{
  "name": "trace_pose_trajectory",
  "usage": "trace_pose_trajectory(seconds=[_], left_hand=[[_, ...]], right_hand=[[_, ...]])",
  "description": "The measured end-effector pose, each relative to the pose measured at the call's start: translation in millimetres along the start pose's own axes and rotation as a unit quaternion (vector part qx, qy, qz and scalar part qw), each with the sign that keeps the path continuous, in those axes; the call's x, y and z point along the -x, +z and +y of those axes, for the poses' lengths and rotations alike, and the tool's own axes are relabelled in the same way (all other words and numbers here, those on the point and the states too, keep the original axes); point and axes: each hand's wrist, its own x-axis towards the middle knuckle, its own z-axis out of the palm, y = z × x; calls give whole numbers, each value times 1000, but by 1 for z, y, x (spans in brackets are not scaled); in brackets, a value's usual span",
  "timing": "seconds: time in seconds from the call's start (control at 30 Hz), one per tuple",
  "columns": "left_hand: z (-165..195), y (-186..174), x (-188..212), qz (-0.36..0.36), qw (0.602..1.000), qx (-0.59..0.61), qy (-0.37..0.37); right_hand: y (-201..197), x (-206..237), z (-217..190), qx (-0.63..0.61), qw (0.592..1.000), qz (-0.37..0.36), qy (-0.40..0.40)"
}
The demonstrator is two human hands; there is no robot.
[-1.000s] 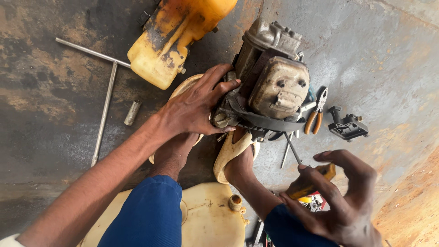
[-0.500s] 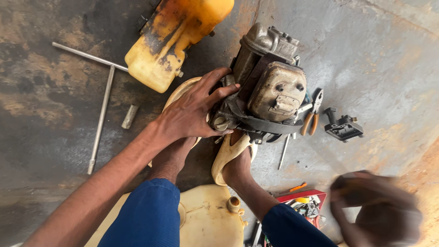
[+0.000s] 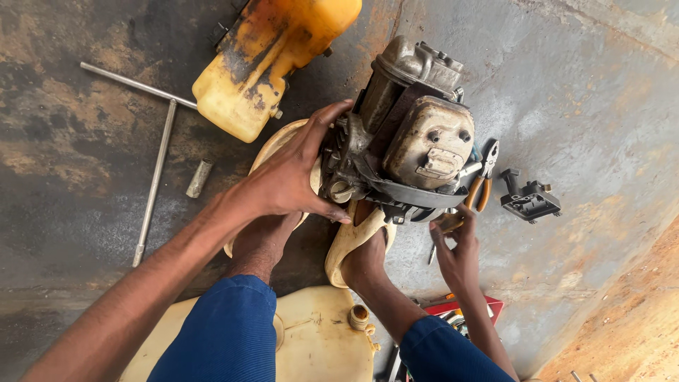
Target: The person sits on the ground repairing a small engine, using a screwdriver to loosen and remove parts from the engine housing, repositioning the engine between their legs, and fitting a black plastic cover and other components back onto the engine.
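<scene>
The fingers of the left hand (image 3: 286,180) are spread wide and pressed flat on the left side of the small engine (image 3: 407,138). The thumb sits low, near a round cap on the engine. The right hand (image 3: 458,251) is under the near right edge of the engine. Its fingers are curled up and touch the engine's dark bottom rim and an orange handle there. I cannot tell if they pinch anything.

The engine stands in the middle, tipped up on the gray floor (image 3: 594,92), between two bare feet. The feet rest on pale sandals.

What could go wrong? The engine looks heavy and stands on a small base. If the left hand slips on the greasy metal, the engine could tip toward the near side and land on the toes or on the right fingers under it. The fins and edges look sharp and could scrape skin.

The pliers (image 3: 482,177) lie just right of the engine, and a small black part (image 3: 530,201) is farther right. A falling engine could hit them. The yellow tank (image 3: 272,60) lies far left. Two long metal rods (image 3: 152,187) and a small tube (image 3: 199,178) lie left, well apart.
</scene>
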Motion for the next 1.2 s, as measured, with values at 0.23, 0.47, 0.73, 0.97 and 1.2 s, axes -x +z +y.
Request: trace_pose_trajectory(seconds=[0.23,0.47,0.73,0.97,1.2], left_hand=[[-3,-4,-13,-45,997,-59,-24],[-7,9,-14,-19,997,-68,-21],[6,11,-28,0,996,-88,-29],[25,27,-40,-4,991,-111,-74],[37,59,-61,42,989,-142,-24]], right_hand=[[-17,-20,-13,251,952,-116,135],[-47,-20,-64,-87,995,4,-40],[-34,-30,-119,-22,991,-57,-119],[-41,-47,-99,-301,948,-64,-77],[-56,-60,-86,-412,910,-43,-23]])
